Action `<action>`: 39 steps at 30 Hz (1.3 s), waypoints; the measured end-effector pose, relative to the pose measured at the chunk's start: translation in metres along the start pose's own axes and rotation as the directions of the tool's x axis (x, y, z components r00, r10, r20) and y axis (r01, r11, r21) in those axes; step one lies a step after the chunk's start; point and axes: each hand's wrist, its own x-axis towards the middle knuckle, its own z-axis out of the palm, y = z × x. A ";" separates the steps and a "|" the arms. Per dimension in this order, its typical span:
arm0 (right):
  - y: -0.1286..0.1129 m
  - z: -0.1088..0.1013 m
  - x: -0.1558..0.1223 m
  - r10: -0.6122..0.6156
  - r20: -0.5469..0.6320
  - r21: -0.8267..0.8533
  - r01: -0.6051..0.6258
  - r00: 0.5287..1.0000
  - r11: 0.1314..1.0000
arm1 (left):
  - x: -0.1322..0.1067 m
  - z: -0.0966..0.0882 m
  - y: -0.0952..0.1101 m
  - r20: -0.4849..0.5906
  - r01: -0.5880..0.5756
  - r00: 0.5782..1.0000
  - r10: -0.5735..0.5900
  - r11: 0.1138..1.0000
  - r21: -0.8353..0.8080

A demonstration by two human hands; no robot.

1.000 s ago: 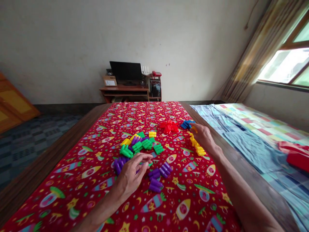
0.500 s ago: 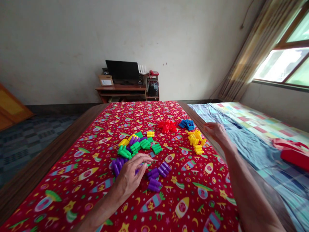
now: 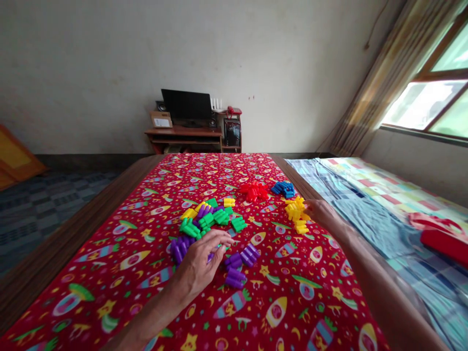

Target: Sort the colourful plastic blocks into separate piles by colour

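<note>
My left hand point(image 3: 203, 258) hovers over the near side of a mixed heap, its fingers stretched out and thumb apart, with nothing visible in them. Purple building blocks point(image 3: 179, 249) lie partly hidden behind it, and several more purple blocks point(image 3: 236, 278) lie just to its right. Green building blocks point(image 3: 221, 216) make up the middle of the heap, beyond my fingertips. My right hand point(image 3: 321, 214) is at the right edge of the yellow block pile point(image 3: 294, 209), fingers pinched on a yellow block there; the fingertips partly hide it.
Red blocks point(image 3: 254, 191) and blue blocks point(image 3: 283, 188) form separate piles farther back. A red patterned cloth point(image 3: 146, 253) covers the table. A bed point(image 3: 380, 204) with a red item point(image 3: 442, 241) adjoins on the right. A desk with a monitor point(image 3: 186, 105) stands by the wall.
My right hand has come down and left, from above the table's edge to the yellow pile, closing on a block at its right side. My left hand has barely moved.
</note>
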 end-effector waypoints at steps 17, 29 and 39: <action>-0.032 0.025 -0.058 -0.055 0.010 -0.202 0.056 0.998 0.978 | -0.005 0.005 -0.003 0.056 -0.011 0.998 0.009 0.999 0.031; -0.013 -0.001 0.008 -0.127 -0.062 -0.166 0.116 0.990 0.979 | -0.005 0.004 0.003 0.084 -0.033 0.996 0.032 0.999 0.014; -0.013 -0.011 0.017 -0.067 -0.168 0.012 0.070 0.983 0.997 | -0.006 0.005 0.002 0.127 -0.018 0.992 0.016 1.000 0.013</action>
